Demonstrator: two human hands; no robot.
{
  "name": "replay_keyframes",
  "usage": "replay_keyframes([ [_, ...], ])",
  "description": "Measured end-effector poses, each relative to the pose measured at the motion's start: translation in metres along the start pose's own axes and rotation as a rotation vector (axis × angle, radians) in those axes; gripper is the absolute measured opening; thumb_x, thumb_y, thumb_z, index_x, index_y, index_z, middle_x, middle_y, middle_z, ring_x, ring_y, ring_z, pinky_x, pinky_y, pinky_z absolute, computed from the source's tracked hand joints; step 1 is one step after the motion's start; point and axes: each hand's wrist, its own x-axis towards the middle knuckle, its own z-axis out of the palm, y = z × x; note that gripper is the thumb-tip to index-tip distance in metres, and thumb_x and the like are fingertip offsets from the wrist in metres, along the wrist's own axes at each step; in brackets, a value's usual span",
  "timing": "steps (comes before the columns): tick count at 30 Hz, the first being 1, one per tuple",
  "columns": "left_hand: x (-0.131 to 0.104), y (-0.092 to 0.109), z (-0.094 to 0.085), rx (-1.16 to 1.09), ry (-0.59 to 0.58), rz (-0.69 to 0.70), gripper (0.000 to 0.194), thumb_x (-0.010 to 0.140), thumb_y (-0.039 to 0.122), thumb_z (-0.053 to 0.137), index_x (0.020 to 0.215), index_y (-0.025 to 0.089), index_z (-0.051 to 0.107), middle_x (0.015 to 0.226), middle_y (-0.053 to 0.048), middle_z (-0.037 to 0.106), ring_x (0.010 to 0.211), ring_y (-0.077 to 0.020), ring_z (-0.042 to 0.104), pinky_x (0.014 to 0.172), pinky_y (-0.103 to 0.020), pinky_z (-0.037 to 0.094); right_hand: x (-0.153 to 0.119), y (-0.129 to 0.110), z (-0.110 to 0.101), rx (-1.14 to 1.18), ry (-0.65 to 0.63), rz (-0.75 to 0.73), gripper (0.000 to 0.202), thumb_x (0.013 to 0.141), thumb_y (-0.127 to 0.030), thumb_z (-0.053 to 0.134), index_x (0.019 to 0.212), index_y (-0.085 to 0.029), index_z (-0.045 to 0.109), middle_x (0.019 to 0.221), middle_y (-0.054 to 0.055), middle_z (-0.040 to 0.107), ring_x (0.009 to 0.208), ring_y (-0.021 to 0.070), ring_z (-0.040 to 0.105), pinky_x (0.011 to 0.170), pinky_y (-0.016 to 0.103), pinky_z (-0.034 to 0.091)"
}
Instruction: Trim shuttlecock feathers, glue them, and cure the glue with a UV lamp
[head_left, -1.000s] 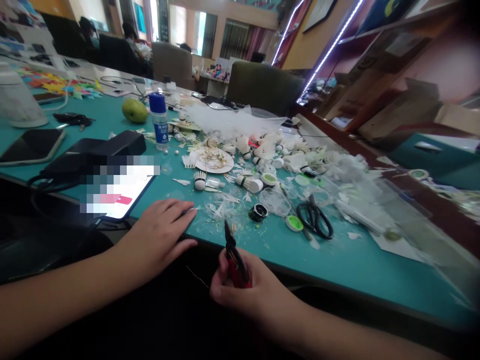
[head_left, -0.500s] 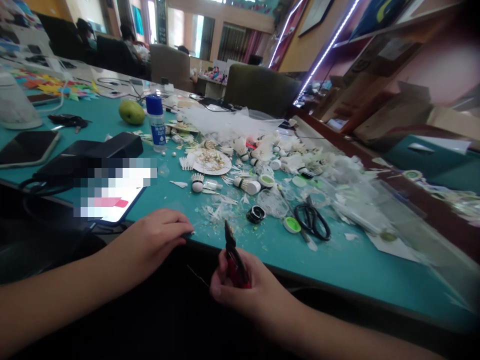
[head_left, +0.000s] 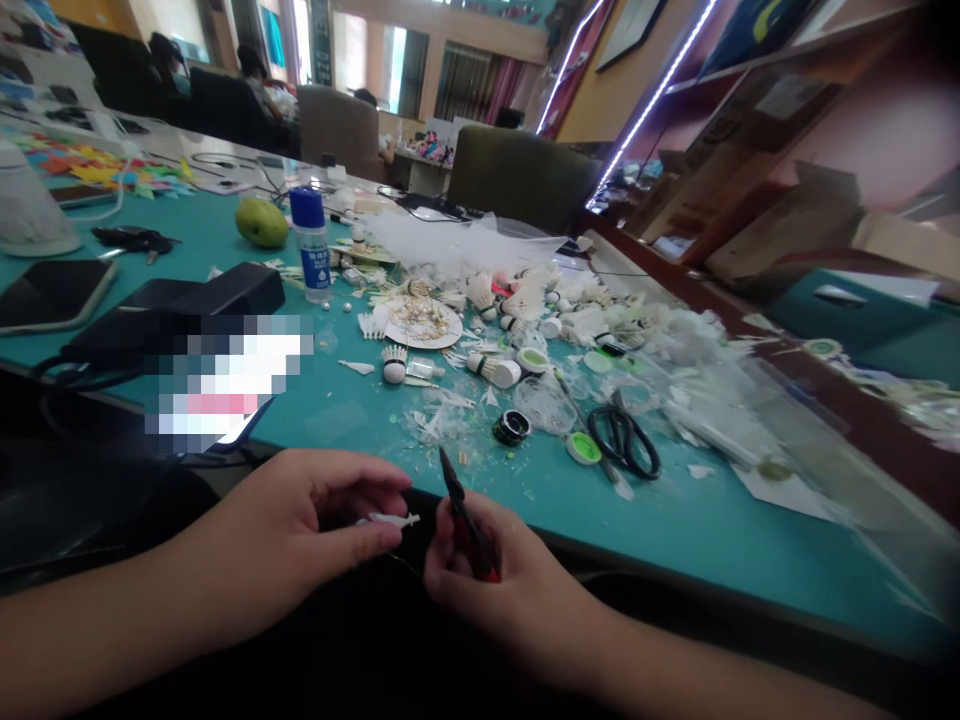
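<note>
Head view: a green tabletop [head_left: 720, 545] fills most of the middle, with a dark green chair [head_left: 517, 180] beyond its far edge. A translucent sheet [head_left: 457, 240] lies across the back of the clutter. The left hand [head_left: 300, 520] is at the near edge, its fingers bent in toward the thumb and gripping a small thing. The right hand [head_left: 502, 560] is close by on the right, closed around a pair of pliers. A lit phone [head_left: 244, 425], partly blurred out, lies left of and beyond the left hand. The pliers [head_left: 456, 495] have red handles and dark jaws that look together; their tip points up and slightly left. Black scissors [head_left: 619, 435] lie right of centre. A blue-capped bottle [head_left: 313, 260] stands upright beside a green fruit [head_left: 261, 223]. Near it is a white plate [head_left: 424, 343] bearing gold bits, with a shuttlecock [head_left: 394, 365] lying just in front. A black jar [head_left: 511, 428] sits left of a green-filled lid [head_left: 583, 448]. Smallest is the white piece [head_left: 394, 519], held between left thumb and fingers, pointing toward the pliers without touching them.
</note>
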Motion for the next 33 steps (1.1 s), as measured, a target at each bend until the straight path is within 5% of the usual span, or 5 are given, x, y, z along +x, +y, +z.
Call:
replay_keyframes([
  [12,-0.004,0.001,0.006,0.261,-0.142,0.237,0.018,0.086,0.018,0.064,0.087,0.026,0.080,0.113,-0.004,0.077,0.102,-0.0242,0.073,0.086,-0.030,0.059,-0.003,-0.003,0.002,0.012,-0.007,-0.021,0.028,0.071,-0.013,0.074,0.081,-0.019,0.049,0.070,-0.006,0.049,0.061,0.0086,0.039,0.056,0.022,0.032],
  [22,-0.004,0.006,0.010,0.266,-0.214,0.030,0.017,0.091,0.023,0.060,0.093,0.023,0.077,0.090,0.000,0.077,0.081,-0.0182,0.072,0.072,-0.025,0.056,-0.004,0.000,0.001,-0.003,0.004,-0.056,0.024,0.071,-0.014,0.073,0.082,-0.017,0.051,0.070,-0.006,0.049,0.062,0.0088,0.040,0.056,0.023,0.033],
  [29,-0.009,-0.004,0.009,0.297,-0.076,0.484,0.027,0.091,0.005,0.051,0.097,0.019,0.074,0.103,-0.003,0.075,0.093,-0.0120,0.070,0.083,-0.015,0.051,-0.005,-0.004,0.000,0.060,-0.004,-0.028,0.025,0.070,-0.017,0.073,0.084,-0.016,0.053,0.073,-0.003,0.052,0.066,0.0108,0.044,0.062,0.025,0.035],
  [33,-0.013,-0.012,0.009,0.305,-0.033,0.544,0.032,0.093,0.003,0.049,0.103,0.021,0.073,0.108,-0.002,0.073,0.097,-0.0104,0.069,0.086,-0.013,0.050,-0.006,-0.004,0.000,0.064,-0.011,-0.003,0.024,0.070,-0.018,0.073,0.084,-0.017,0.053,0.073,-0.003,0.053,0.066,0.0112,0.043,0.063,0.026,0.035],
])
